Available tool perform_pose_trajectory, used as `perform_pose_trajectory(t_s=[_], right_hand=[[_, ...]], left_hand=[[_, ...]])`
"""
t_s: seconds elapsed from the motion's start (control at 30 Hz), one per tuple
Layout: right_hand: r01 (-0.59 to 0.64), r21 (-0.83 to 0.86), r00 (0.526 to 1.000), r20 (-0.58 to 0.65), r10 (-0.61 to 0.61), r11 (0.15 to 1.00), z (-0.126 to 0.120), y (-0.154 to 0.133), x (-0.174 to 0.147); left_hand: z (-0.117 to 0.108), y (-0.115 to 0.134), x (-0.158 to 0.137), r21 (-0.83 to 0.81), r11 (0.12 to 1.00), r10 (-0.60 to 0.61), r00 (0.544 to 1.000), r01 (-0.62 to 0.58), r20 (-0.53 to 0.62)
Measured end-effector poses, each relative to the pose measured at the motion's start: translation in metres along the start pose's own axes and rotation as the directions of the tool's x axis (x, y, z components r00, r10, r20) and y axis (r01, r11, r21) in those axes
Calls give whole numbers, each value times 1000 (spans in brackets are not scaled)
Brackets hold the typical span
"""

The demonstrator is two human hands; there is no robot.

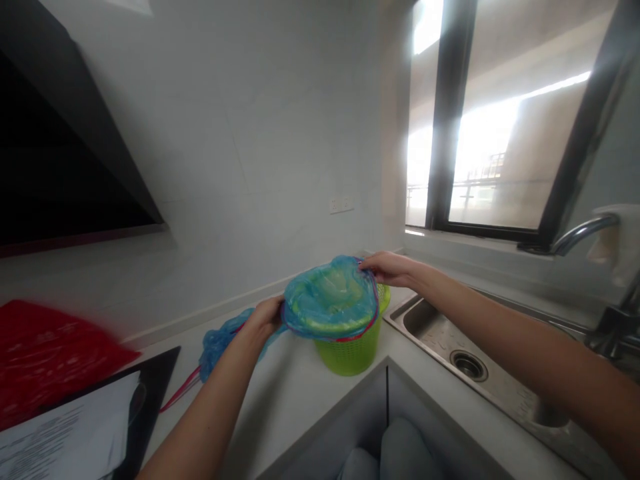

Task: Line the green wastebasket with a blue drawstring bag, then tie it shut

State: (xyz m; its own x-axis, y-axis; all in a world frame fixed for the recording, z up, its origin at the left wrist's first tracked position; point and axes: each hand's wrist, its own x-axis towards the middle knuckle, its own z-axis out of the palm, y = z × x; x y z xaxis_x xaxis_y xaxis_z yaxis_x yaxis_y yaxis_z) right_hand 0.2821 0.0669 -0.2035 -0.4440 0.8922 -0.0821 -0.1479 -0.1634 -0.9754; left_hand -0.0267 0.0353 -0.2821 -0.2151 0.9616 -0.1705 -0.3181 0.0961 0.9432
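A light-green perforated plastic basket stands on the white countertop. Over its mouth lies a translucent blue plastic bag with a red and purple drawstring edge, its middle sagging into the basket. My left hand grips the bag's left edge, fingers partly hidden beneath it. My right hand pinches the far right edge of the same bag near the basket's rim. Beside my left wrist, a crumpled blue bag with a pink-red drawstring rests on the counter; whether it joins the bag I hold, I cannot tell.
To the right is a stainless steel sink with a faucet. At left, a red plastic bag and printed paper lie on a black cooktop. A dark range hood juts out above. A wall socket sits behind the basket.
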Motion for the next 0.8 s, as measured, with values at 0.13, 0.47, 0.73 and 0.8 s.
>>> perform_pose_trajectory(t_s=[0.13, 0.47, 0.73, 0.8], right_hand=[[40, 152, 999, 14, -42, 988, 5, -3, -2], [151, 288, 988, -18, -153, 946, -4, -9, -15], [233, -62, 904, -355, -239, 971, -37, -4, 0], [193, -190, 891, -377, -253, 963, -47, 0, -3]], left_hand=[[4, 18, -2, -92, 930, 333, 923, -355, -193], [25, 47, -57, -29, 850, 525, 851, -525, -22], [-1, 51, -74, 670, 704, 278, 959, -236, 45], [4, 58, -67, 855, 453, 381, 922, -251, 68]])
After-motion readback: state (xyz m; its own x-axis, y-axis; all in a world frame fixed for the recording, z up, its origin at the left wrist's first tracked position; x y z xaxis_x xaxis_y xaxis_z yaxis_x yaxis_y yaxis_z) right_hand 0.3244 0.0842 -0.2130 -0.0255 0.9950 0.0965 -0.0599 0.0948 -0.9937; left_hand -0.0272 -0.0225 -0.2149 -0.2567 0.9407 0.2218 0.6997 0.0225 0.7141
